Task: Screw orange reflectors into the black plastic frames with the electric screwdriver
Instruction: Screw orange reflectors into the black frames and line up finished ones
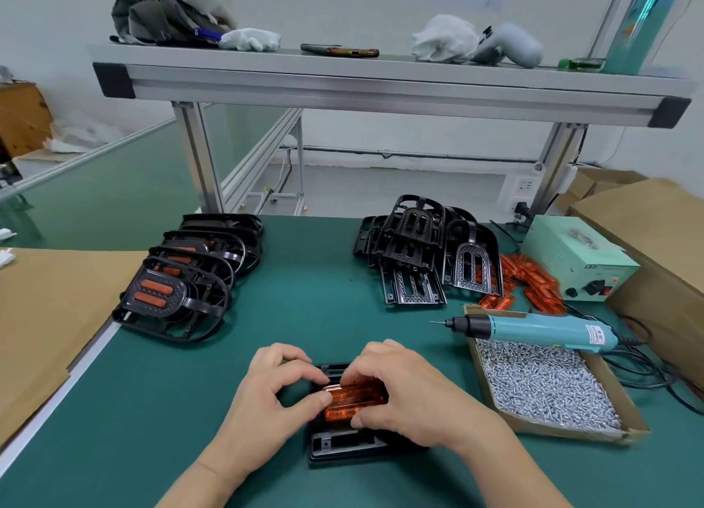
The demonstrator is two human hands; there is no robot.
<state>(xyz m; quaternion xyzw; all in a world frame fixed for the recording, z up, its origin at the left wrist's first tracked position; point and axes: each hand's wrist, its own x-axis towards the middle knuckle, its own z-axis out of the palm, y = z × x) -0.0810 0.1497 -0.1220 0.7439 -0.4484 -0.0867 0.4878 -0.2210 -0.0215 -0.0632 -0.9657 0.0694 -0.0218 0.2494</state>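
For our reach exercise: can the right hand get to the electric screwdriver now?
Probably yes: the electric screwdriver lies uncovered across the screw box, nothing between it and the right hand, which now holds the orange reflector.

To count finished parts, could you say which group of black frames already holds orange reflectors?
The left row, orange showing through; the right pile has empty slots.

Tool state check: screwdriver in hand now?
No, the electric screwdriver lies on the screw box; the left hand and right hand hold the orange reflector on the black frame.
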